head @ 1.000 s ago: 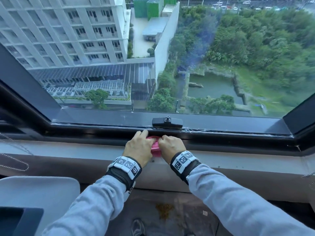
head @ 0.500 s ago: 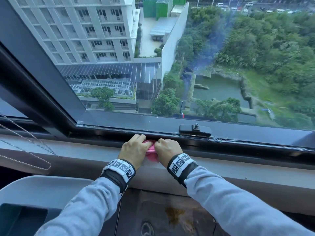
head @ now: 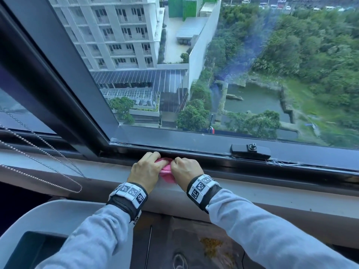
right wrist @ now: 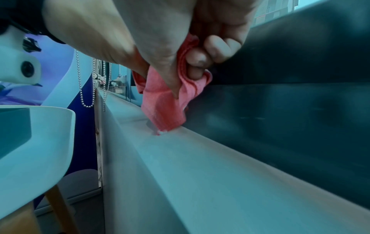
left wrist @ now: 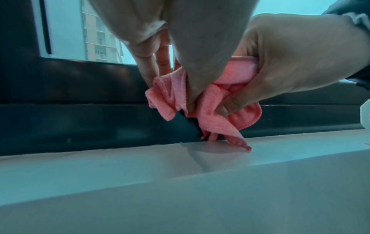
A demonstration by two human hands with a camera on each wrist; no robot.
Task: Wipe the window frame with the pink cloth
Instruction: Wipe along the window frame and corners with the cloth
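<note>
The pink cloth [head: 167, 169] is pinched in each grip, left hand [head: 145, 169] and right hand [head: 185, 170], and has been carried leftward along the window frame [head: 213, 154], away from the handle [head: 250, 151]; wiping progresses.

Both hands are together at the bottom rail of the dark window frame [head: 194, 153]. The left hand [head: 144, 170] and the right hand [head: 185, 170] grip the bunched pink cloth [head: 166, 174] between them, knuckles up. Right of the grip sits the black window latch [head: 250, 151]; left of it hangs a bead chain [head: 44, 152]
</note>
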